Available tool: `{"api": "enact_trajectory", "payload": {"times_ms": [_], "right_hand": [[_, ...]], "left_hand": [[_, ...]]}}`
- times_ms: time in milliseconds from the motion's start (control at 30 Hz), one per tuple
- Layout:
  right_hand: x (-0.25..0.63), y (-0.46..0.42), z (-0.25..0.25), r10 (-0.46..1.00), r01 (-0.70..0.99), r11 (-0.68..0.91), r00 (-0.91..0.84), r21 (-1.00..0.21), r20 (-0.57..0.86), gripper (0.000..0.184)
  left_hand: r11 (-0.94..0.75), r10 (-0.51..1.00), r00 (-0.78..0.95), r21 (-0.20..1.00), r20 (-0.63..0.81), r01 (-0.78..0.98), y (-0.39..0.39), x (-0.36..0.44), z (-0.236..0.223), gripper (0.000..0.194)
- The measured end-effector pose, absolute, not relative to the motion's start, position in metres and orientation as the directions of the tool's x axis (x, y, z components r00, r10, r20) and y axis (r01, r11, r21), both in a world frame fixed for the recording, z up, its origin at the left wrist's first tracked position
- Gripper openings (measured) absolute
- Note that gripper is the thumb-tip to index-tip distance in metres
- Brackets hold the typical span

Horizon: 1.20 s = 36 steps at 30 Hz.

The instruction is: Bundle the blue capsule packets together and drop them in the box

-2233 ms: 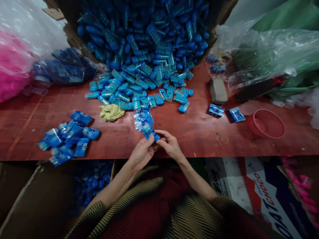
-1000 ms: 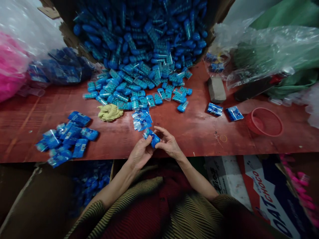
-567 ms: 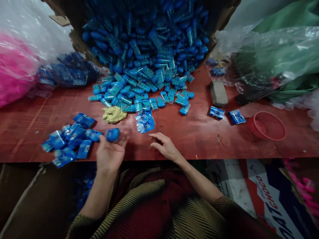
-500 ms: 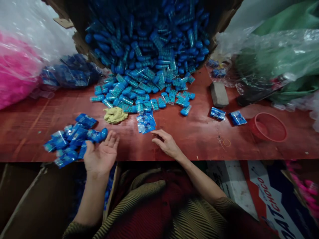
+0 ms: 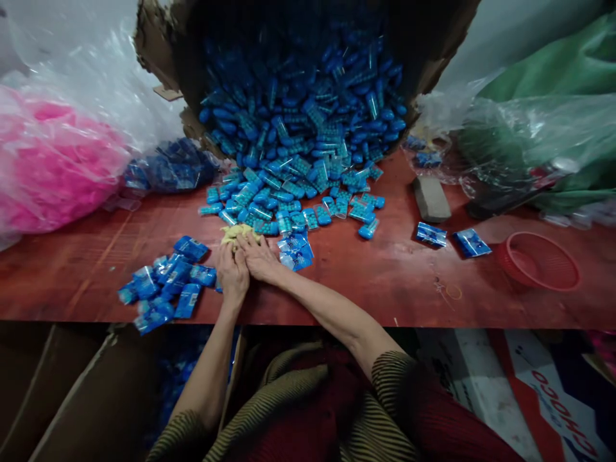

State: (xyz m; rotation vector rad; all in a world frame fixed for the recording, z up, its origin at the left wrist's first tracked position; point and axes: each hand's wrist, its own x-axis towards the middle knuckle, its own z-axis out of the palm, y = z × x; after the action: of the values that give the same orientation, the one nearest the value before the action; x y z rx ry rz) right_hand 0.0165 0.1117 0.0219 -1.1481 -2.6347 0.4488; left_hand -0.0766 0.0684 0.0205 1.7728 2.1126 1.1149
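Both my hands lie side by side on a yellow cloth (image 5: 229, 233) on the red table (image 5: 385, 282). My left hand (image 5: 232, 274) rests with its fingers stretched over the cloth's near side. My right hand (image 5: 260, 257) lies flat beside it, fingertips on the cloth. Neither hand holds a packet. A pile of blue wrapped packets (image 5: 166, 282) sits just left of my left hand. A small stack of clear blue sachets (image 5: 296, 251) lies right of my right hand. A heap of blue capsule cases (image 5: 298, 160) spills from a torn cardboard box (image 5: 158, 45) behind the cloth.
A pink-filled plastic bag (image 5: 48, 167) sits at the far left. To the right are a brown block (image 5: 432, 197), two loose packets (image 5: 430, 234), a red mesh basket (image 5: 539, 260) and green material under clear plastic (image 5: 543, 128). Cardboard boxes stand under the table's edge.
My left hand carried a wrapped blue packet to the left pile and let it go. Both hands then moved forward onto the yellow cloth. The view shifted forward.
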Motion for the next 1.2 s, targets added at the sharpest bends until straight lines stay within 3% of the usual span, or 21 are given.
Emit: {"api": "enact_trajectory", "payload": {"times_ms": [167, 267, 367, 467, 533, 633, 733, 800, 967, 1067, 1133, 1200], "right_hand": [[0.072, 0.099, 0.028, 0.615, 0.529, 0.744, -0.782, -0.409, 0.107, 0.030], [0.122, 0.090, 0.035, 0.738, 0.634, 0.636, -0.667, -0.440, 0.105, 0.035], [0.154, 0.083, 0.031, 0.830, 0.753, 0.533, -0.553, -0.387, 0.066, 0.034], [0.160, 0.077, 0.018, 0.873, 0.804, 0.475, -0.481, -0.357, 0.077, 0.024], [0.157, 0.076, 0.011, 0.892, 0.820, 0.448, -0.440, -0.357, 0.108, 0.025], [0.153, 0.072, 0.007, 0.904, 0.826, 0.428, -0.402, -0.367, 0.147, 0.027], [0.154, 0.066, 0.012, 0.916, 0.832, 0.400, -0.349, -0.384, 0.197, 0.027], [0.154, 0.061, 0.017, 0.925, 0.841, 0.372, -0.301, -0.394, 0.231, 0.028], [0.150, 0.052, 0.018, 0.933, 0.846, 0.347, -0.269, -0.405, 0.238, 0.030], [0.148, 0.053, 0.016, 0.948, 0.869, 0.317, -0.277, -0.379, 0.159, 0.028], [0.148, 0.055, 0.016, 0.949, 0.879, 0.316, -0.290, -0.357, 0.125, 0.028], [0.148, 0.056, 0.016, 0.948, 0.881, 0.317, -0.289, -0.351, 0.132, 0.029]], "left_hand": [[0.093, 0.947, -0.196, 0.367, 0.253, 0.926, 0.052, -0.093, 0.005, 0.048], [0.117, 0.958, -0.187, 0.300, 0.217, 0.947, 0.046, -0.105, 0.014, 0.050], [0.137, 0.924, -0.229, 0.294, 0.305, 0.946, 0.041, -0.102, 0.025, 0.053], [0.042, 0.915, -0.188, 0.379, 0.356, 0.924, 0.033, -0.076, 0.029, 0.051], [-0.071, 0.941, -0.103, 0.485, 0.323, 0.872, 0.029, -0.052, 0.027, 0.045], [-0.095, 0.956, -0.114, 0.651, 0.271, 0.753, 0.028, -0.021, 0.024, 0.038], [0.011, 0.964, -0.237, 0.873, 0.120, 0.487, 0.029, -0.003, 0.023, 0.040], [0.126, 0.951, -0.307, 0.957, -0.042, 0.260, 0.028, 0.006, 0.023, 0.047], [0.311, 0.901, -0.303, 0.949, -0.311, -0.048, 0.030, 0.018, 0.026, 0.053], [0.328, 0.898, -0.314, 0.944, -0.307, 0.017, 0.040, 0.014, 0.023, 0.033], [0.299, 0.911, -0.341, 0.941, -0.233, 0.158, 0.049, 0.007, 0.019, 0.020], [0.259, 0.936, -0.317, 0.905, -0.150, 0.338, 0.056, 0.001, 0.018, 0.018]]}}
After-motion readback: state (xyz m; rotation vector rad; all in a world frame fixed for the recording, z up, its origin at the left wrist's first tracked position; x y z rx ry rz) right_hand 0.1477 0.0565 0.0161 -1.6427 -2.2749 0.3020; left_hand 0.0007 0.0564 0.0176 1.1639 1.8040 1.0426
